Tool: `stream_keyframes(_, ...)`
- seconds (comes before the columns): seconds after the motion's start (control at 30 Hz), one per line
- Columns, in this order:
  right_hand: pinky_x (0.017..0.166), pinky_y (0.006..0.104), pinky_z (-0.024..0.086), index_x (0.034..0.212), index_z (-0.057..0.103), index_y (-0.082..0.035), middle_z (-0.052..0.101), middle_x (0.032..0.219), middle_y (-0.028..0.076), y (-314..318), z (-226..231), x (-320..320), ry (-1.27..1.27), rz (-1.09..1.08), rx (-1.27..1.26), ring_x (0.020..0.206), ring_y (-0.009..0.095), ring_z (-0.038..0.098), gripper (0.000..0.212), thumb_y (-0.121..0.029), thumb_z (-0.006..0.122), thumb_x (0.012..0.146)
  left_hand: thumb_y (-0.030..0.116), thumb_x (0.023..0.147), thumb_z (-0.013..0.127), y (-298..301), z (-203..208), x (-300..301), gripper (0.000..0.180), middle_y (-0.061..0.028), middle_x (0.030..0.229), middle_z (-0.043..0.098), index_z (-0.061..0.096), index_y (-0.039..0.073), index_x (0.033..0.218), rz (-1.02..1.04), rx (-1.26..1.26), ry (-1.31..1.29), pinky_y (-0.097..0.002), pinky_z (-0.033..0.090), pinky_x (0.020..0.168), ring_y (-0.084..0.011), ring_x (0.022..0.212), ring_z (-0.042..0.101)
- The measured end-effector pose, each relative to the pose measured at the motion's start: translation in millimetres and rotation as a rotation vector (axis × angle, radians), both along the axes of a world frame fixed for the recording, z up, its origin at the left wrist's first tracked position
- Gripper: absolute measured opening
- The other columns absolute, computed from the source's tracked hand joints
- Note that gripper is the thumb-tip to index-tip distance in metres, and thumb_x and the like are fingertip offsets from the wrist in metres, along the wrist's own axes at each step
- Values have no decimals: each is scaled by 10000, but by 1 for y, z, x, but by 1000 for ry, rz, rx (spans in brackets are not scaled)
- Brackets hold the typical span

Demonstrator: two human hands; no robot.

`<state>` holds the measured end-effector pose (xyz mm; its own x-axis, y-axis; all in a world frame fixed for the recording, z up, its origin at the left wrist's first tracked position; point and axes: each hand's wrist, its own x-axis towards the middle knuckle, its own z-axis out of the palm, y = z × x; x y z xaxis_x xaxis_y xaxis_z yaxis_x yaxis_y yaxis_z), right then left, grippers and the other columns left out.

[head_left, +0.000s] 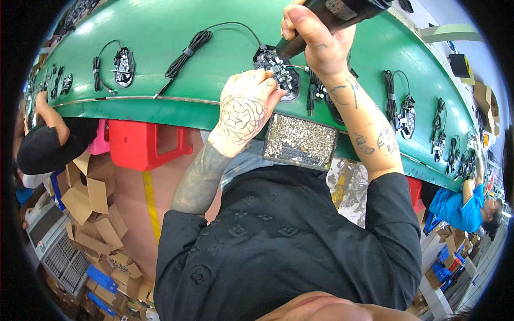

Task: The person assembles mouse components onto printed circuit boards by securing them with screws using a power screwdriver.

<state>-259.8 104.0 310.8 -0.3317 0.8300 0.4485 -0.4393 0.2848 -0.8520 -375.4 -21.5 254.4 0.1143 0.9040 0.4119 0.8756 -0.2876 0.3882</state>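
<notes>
My right hand (322, 40) is wrapped round a dark power screwdriver (342, 12), which slants down toward an opened computer mouse (276, 68). The tool's lower end is over the mouse's upper part; the tip's exact contact cannot be made out. My left hand (243, 104) has its fingers bent onto the near left edge of that mouse, gripping it against the green work surface. Bare circuit parts and a small coloured wire show on the mouse. Its black cable (187, 52), bundled with a tie, lies to the left.
At the table's near edge is a tray (293, 164) of small screws. More opened mice stand along the green belt (155, 45), one to the left (123, 68), another to the right (407, 117). A red stool (142, 144) and cardboard boxes (96, 198) are below left. Co-workers sit at both sides.
</notes>
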Motion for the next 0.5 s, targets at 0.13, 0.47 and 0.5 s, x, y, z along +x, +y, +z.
stream_keyframes(0.13,498,249,438,879,600,-21,592,677,27,1,1,4,-58,53,-63,519,104,528,149,-79,720,813,250,803,745,-1,-1,0,171,-29,1002,687,687,101,863,-1,19,-4,-359,489,833,-218,965,654)
stream_keyframes(0.47,627,323,495,1162,515,-4,583,787,97,-16,-2,26,176,121,-2,680,189,575,449,-236,748,856,213,840,698,-7,10,-37,131,18,1190,671,669,129,936,-97,-50,127,-392,404,971,-209,1137,597)
stream_keyframes(0.5,647,335,490,1170,516,-18,580,794,91,-16,-5,32,130,143,31,687,191,574,495,-274,781,838,213,840,698,-9,9,-36,131,18,1190,671,669,129,936,-95,-52,129,-392,404,971,-209,1137,597)
